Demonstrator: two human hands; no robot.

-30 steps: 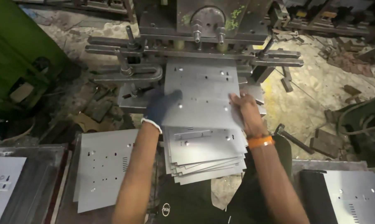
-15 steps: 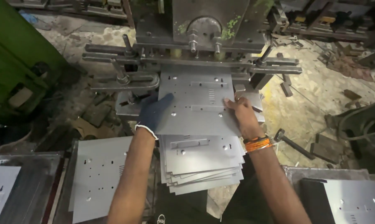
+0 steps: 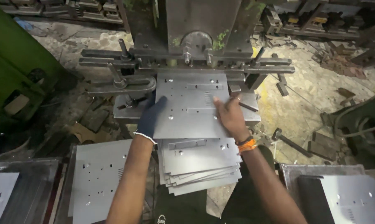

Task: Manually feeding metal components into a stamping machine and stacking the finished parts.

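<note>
A dusty concrete floor (image 3: 312,95) lay littered with metal scraps (image 3: 341,62). A green machine (image 3: 13,70) stood at one side, and the light was dim and grey.
</note>
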